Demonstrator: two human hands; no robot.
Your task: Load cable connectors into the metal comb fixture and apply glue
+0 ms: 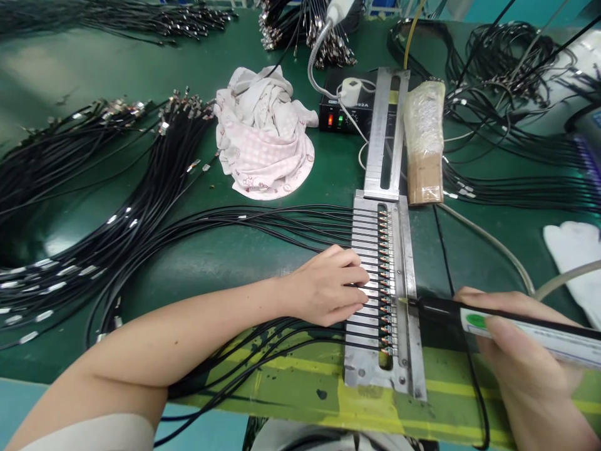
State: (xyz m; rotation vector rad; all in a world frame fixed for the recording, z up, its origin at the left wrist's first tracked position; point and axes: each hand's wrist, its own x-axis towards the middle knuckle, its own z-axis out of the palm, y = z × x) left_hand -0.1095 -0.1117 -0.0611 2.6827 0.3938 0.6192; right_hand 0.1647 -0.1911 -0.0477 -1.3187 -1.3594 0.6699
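A metal fixture plate holds a row of black cables side by side, their small wired connector ends lined up along a slot. My left hand lies over the cables at the plate's left edge, fingers slightly bent and apart, touching them. In my right hand is a black pen-shaped tool with a white label and a thin pointed tip. That tip is close to the right side of the connector row; whether it touches cannot be told.
Cable bundles spread across the left. A crumpled pink cloth, a black control box with lit switches and a wrapped block stand behind the fixture. At right lie a white glove and a beige hose.
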